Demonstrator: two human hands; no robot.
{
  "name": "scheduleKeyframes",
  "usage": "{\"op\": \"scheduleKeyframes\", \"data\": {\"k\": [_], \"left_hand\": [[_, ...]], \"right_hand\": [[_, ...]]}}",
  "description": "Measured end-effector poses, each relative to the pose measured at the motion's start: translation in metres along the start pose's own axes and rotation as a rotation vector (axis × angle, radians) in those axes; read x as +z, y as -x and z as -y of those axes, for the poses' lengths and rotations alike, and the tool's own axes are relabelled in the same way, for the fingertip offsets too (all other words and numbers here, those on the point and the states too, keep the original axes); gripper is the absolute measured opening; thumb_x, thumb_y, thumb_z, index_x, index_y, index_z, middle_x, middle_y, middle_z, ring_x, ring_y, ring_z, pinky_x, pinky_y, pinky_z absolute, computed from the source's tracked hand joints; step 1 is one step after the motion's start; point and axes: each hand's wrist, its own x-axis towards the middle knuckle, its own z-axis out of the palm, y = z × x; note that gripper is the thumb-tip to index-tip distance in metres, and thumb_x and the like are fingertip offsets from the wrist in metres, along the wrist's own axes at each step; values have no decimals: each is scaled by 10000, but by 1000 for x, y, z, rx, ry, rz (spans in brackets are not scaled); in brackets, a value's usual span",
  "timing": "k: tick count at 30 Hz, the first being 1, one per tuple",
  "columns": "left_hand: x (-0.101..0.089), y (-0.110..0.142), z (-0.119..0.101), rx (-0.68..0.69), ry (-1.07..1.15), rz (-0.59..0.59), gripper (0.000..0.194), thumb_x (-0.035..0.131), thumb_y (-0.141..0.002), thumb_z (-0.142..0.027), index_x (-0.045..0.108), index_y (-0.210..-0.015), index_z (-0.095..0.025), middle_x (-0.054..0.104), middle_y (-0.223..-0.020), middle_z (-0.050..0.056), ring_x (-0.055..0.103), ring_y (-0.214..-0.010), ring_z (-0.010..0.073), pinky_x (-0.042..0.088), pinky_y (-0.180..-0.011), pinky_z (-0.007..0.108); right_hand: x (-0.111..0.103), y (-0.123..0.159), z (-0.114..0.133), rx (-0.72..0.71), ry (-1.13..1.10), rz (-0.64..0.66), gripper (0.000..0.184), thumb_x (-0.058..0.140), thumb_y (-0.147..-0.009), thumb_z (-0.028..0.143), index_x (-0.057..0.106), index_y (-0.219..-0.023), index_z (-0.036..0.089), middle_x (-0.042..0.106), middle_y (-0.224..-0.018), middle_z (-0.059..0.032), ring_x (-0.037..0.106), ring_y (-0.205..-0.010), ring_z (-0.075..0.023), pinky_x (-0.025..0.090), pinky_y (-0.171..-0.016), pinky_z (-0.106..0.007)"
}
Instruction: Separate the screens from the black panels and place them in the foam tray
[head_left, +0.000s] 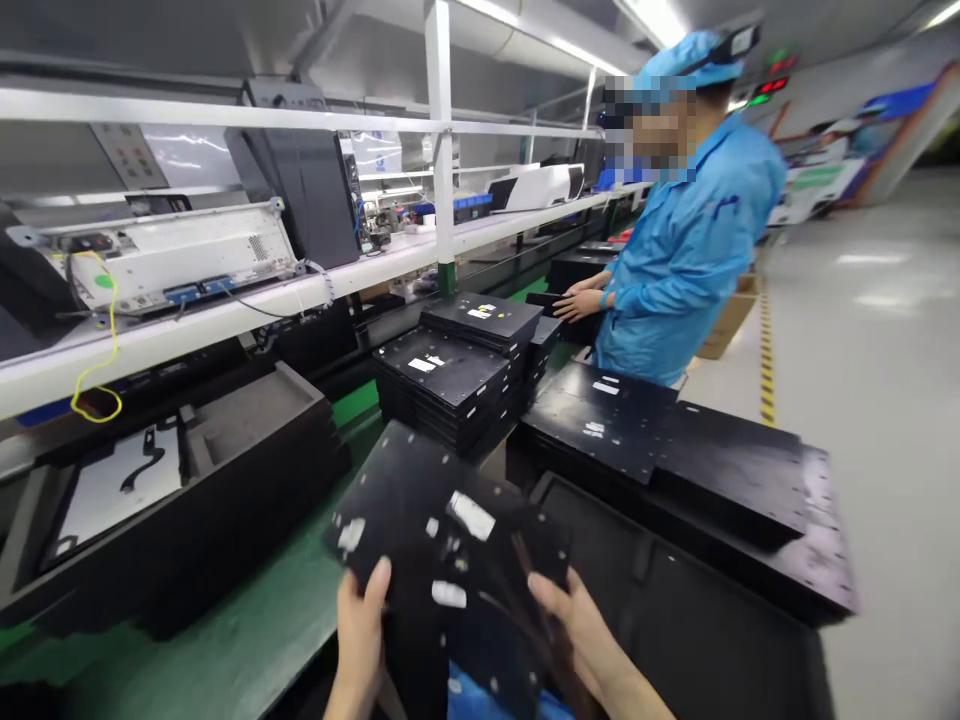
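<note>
L hand [360, 622] & R hand [583, 625] pinch blk panel [420, 520], thumbs atop, other fingers mostly hidden; it's held left of blk tray [705, 620]. Prob. transfer step; next move likely needs steady, level grip. Stacked panels [450, 375] beyond, co-worker [690, 245] farther.

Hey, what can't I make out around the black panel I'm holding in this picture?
Head view: any print on the white labels of the black panel, too blurred and small.
Head view: most fingers of the left hand, hidden behind the panel.
Head view: most fingers of the right hand, also behind it.
Head view: the black tray's near end, cut off by the bottom edge.
</note>
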Motion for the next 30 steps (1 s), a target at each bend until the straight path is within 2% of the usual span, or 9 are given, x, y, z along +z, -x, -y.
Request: {"op": "scheduleKeyframes", "data": {"k": [4, 7, 9, 11, 14, 17, 21, 25, 30], "left_hand": [[86, -68, -114, 112, 29, 380, 628, 817, -828, -725, 768, -1019, -129, 820, -901, 119, 781, -762, 257, 662, -684, 377], [141, -118, -175, 65, -11, 542, 649, 837, -815, -718, 741, -1041, -117, 795, -851, 93, 739, -670, 183, 597, -625, 284], [160, -147, -200, 46, -161, 591, 626, 778, -874, -730, 730, -936, -108, 771, -778, 96, 702, -600, 151, 498, -552, 227], [161, -170, -212, 47, -260, 578, 631, 731, -906, -746, 691, -812, -123, 712, -655, 74, 632, -498, 132, 400, -488, 215], [133, -183, -197, 186, -219, 475, 611, 626, -962, -765, 611, -771, -185, 622, -583, -9, 546, -422, 106, 348, -466, 219], [89, -170, -148, 365, -130, 372, 563, 574, -1001, -731, 554, -778, -214, 622, -640, -36, 548, -440, 97, 382, -489, 226], [51, -133, -72, 261, -155, 399, 435, 668, -991, -624, 602, -879, -209, 684, -786, -13, 616, -583, 111, 480, -584, 242], [56, -109, -31, 193, -119, 447, 378, 713, -985, -583, 673, -1044, -212, 712, -923, 12, 667, -753, 139, 555, -729, 277], [87, -102, -12, 115, -34, 409, 436, 738, -944, -620, 672, -1099, -218, 727, -970, 36, 670, -752, 154, 564, -725, 310]], "right_hand": [[32, -9, 85, -218, -48, -120, 540, 951, -746, 519, 744, -1185, 284, 838, -1133, -34, 817, -949, -277, 716, -753, -385], [55, -43, 144, -244, -57, -132, 391, 926, -777, 482, 713, -1012, 251, 785, -854, -1, 683, -597, -166, 578, -444, -263], [67, -72, 176, -233, -54, -111, 389, 934, -779, 471, 623, -872, 256, 667, -663, 39, 506, -438, -109, 432, -318, -222], [77, -99, 200, -211, -39, -80, 454, 943, -785, 446, 529, -798, 261, 553, -564, 75, 358, -372, -67, 315, -269, -186], [86, -129, 220, -154, -6, -32, 489, 941, -812, 414, 482, -779, 247, 505, -538, 94, 247, -346, -21, 219, -265, -144], [81, -147, 226, -93, 57, 96, 461, 939, -829, 418, 525, -805, 217, 597, -611, 55, 227, -356, 8, 174, -287, -118], [59, -163, 223, -70, 217, 181, 535, 1014, -750, 498, 578, -787, 190, 601, -612, 29, 275, -381, 10, 159, -314, -96], [54, -174, 214, -81, 147, 194, 670, 1019, -702, 644, 522, -706, 195, 509, -522, 51, 241, -368, 19, 190, -311, -99], [76, -187, 214, -78, 19, 157, 642, 966, -776, 675, 529, -779, 204, 558, -566, 40, 234, -360, 14, 203, -286, -111]]}}
